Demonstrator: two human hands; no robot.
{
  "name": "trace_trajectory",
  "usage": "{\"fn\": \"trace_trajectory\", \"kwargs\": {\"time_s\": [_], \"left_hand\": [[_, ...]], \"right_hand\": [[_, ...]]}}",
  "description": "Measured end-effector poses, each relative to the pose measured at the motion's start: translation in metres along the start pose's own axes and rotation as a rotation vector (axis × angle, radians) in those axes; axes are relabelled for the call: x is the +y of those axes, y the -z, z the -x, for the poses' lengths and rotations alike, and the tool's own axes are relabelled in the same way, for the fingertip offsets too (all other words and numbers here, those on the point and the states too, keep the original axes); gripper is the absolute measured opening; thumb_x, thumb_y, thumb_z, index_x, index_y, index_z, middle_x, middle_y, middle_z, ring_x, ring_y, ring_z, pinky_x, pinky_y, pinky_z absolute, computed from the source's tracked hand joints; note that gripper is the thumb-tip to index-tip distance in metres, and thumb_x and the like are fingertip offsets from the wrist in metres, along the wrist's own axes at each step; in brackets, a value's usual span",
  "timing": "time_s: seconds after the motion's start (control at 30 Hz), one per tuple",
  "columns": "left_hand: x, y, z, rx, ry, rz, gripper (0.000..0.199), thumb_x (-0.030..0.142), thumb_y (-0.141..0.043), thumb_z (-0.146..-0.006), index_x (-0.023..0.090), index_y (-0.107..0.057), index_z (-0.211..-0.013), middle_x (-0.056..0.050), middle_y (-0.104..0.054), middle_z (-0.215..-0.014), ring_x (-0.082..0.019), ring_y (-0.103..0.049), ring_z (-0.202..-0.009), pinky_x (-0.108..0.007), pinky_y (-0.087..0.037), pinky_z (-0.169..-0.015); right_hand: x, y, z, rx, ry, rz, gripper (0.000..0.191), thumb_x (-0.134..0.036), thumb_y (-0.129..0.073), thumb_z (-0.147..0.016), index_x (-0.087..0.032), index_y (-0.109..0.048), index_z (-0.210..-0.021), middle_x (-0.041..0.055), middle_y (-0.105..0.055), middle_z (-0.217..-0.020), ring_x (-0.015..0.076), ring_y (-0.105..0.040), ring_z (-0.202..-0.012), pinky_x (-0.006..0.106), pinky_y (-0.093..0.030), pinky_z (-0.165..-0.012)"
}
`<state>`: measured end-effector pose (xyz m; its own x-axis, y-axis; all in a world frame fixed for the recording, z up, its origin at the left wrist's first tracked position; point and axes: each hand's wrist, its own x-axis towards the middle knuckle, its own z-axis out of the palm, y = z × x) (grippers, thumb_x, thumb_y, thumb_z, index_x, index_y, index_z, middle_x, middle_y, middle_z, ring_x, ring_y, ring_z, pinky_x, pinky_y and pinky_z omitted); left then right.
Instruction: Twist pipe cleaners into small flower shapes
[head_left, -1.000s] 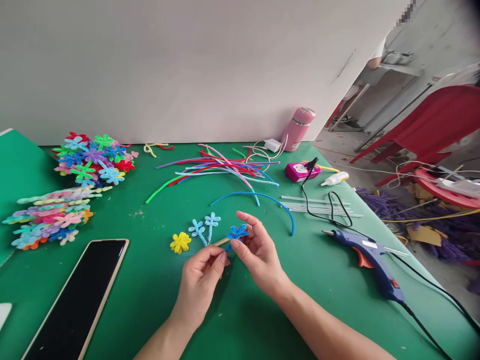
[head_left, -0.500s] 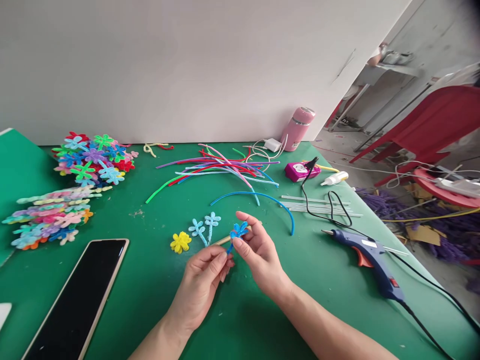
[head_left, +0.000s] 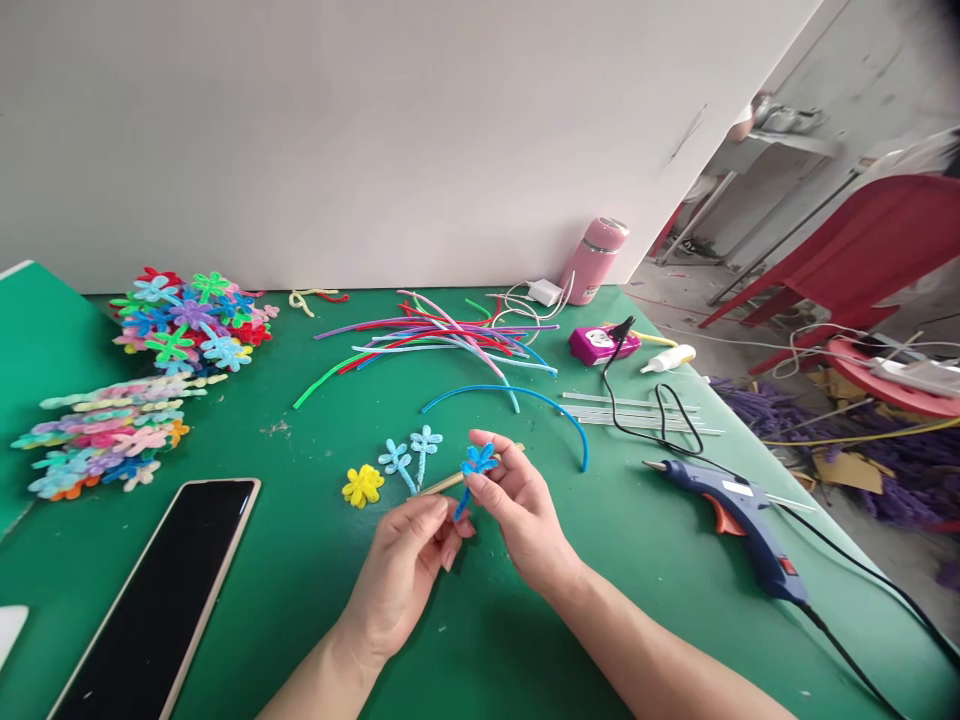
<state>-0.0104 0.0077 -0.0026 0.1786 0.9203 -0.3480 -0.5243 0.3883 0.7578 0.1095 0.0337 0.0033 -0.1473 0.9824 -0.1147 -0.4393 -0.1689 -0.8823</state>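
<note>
A blue pipe-cleaner flower (head_left: 478,460) with looped petals and a short stem is held up in front of me. My right hand (head_left: 529,525) pinches it just below the petals, between thumb and fingers. Around the lower end of the stem my left hand (head_left: 405,570) is loosely closed, its thumb lying to the left of the stem. Behind the hands runs a thin wooden stick (head_left: 442,484), partly hidden by the fingers. Two light blue flowers on stems (head_left: 425,445) and a yellow flower (head_left: 363,486) lie just beyond my left hand.
Loose pipe cleaners (head_left: 450,335) lie at the back, with a curved blue one (head_left: 517,388) nearer. Finished flowers (head_left: 187,320) are heaped left, above a phone (head_left: 157,600). Right are glue sticks (head_left: 630,415), a glue gun (head_left: 742,515), a power socket (head_left: 600,345) and a pink bottle (head_left: 595,262).
My left thumb has slid slightly left off the stem, so more of its lower end shows. My right hand still pinches the flower in nearly the same place.
</note>
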Motion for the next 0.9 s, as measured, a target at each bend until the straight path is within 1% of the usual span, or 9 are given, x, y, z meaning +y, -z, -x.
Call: {"fn": "trace_trajectory", "kwargs": {"time_s": [0.1,0.2,0.27,0.37,0.57,0.63,0.7,0.8,0.9], "left_hand": [[0.0022,-0.0015,0.0004,-0.047,0.025,0.019,0.024,0.03,-0.052,-0.078,0.013,-0.065,-0.067,-0.004,-0.06,-0.062,-0.01,-0.046,-0.055,-0.022,-0.036,-0.051],[0.0026,-0.0012,0.0011,-0.121,0.053,0.026,0.021,0.024,-0.055,-0.077,0.013,-0.064,-0.063,-0.002,-0.057,-0.061,-0.008,-0.044,-0.054,-0.02,-0.034,-0.049],[0.0016,-0.0004,0.0013,-0.146,0.071,0.034,0.016,0.02,-0.057,-0.076,0.013,-0.065,-0.064,-0.001,-0.056,-0.061,-0.006,-0.042,-0.053,-0.019,-0.034,-0.051],[-0.0001,0.0007,0.0012,-0.127,0.083,0.058,0.013,0.02,-0.06,-0.074,0.015,-0.066,-0.065,0.0,-0.057,-0.061,-0.006,-0.042,-0.055,-0.019,-0.036,-0.055],[-0.0002,-0.0001,0.0014,-0.101,0.055,0.013,0.015,0.024,-0.061,-0.073,0.016,-0.064,-0.06,0.0,-0.057,-0.059,-0.007,-0.041,-0.054,-0.019,-0.035,-0.053],[0.0005,-0.0011,0.0019,-0.077,0.015,-0.077,0.016,0.027,-0.06,-0.074,0.016,-0.064,-0.062,-0.001,-0.057,-0.06,-0.009,-0.042,-0.055,-0.02,-0.035,-0.052],[0.0013,-0.0024,0.003,-0.026,-0.065,-0.257,0.016,0.029,-0.058,-0.074,0.016,-0.063,-0.065,-0.001,-0.056,-0.062,-0.01,-0.042,-0.055,-0.022,-0.035,-0.051],[0.0023,-0.0037,0.0052,0.071,-0.253,-0.6,0.016,0.029,-0.058,-0.074,0.017,-0.06,-0.064,0.0,-0.052,-0.06,-0.011,-0.04,-0.053,-0.023,-0.034,-0.05],[0.0016,-0.0038,0.0072,0.113,-0.448,-0.855,0.018,0.025,-0.054,-0.075,0.019,-0.055,-0.059,0.0,-0.047,-0.057,-0.013,-0.041,-0.053,-0.024,-0.035,-0.05]], "right_hand": [[-0.0009,0.0004,0.0005,-0.079,-0.03,-0.007,0.033,-0.032,-0.063,-0.071,-0.02,-0.049,-0.099,-0.0047,-0.05,-0.064,0.0068,-0.049,-0.044,0.021,-0.041,-0.042],[-0.0004,0.0001,0.0013,-0.128,-0.053,0.013,0.032,-0.031,-0.063,-0.072,-0.019,-0.05,-0.098,-0.0059,-0.048,-0.059,0.0052,-0.046,-0.04,0.02,-0.039,-0.041],[-0.0003,-0.0004,0.0017,-0.119,-0.053,0.015,0.035,-0.031,-0.065,-0.07,-0.019,-0.049,-0.099,-0.0052,-0.05,-0.061,0.0047,-0.046,-0.043,0.019,-0.039,-0.043],[-0.0004,-0.0015,0.0021,-0.085,-0.037,0.0,0.04,-0.03,-0.066,-0.069,-0.02,-0.047,-0.103,-0.0039,-0.051,-0.067,0.0052,-0.048,-0.049,0.019,-0.04,-0.047],[0.0023,-0.0025,0.0028,-0.041,0.0,0.008,0.041,-0.031,-0.066,-0.069,-0.021,-0.045,-0.104,-0.004,-0.05,-0.066,0.0059,-0.045,-0.051,0.019,-0.039,-0.049],[0.0037,-0.0012,0.0029,-0.062,0.014,0.029,0.041,-0.031,-0.064,-0.071,-0.021,-0.044,-0.105,-0.0039,-0.049,-0.068,0.006,-0.044,-0.05,0.02,-0.039,-0.047],[0.0047,0.0006,0.0032,-0.07,0.043,0.079,0.039,-0.03,-0.061,-0.073,-0.022,-0.043,-0.107,-0.0027,-0.049,-0.071,0.0072,-0.045,-0.052,0.021,-0.04,-0.048],[0.0059,0.0028,0.0037,-0.052,0.113,0.194,0.037,-0.026,-0.059,-0.076,-0.023,-0.043,-0.109,-0.0009,-0.05,-0.076,0.0096,-0.047,-0.062,0.024,-0.041,-0.057],[0.0068,0.0033,0.0045,-0.037,0.148,0.265,0.037,-0.024,-0.058,-0.075,-0.023,-0.043,-0.109,-0.0008,-0.049,-0.075,0.0109,-0.046,-0.065,0.025,-0.039,-0.061]]}}
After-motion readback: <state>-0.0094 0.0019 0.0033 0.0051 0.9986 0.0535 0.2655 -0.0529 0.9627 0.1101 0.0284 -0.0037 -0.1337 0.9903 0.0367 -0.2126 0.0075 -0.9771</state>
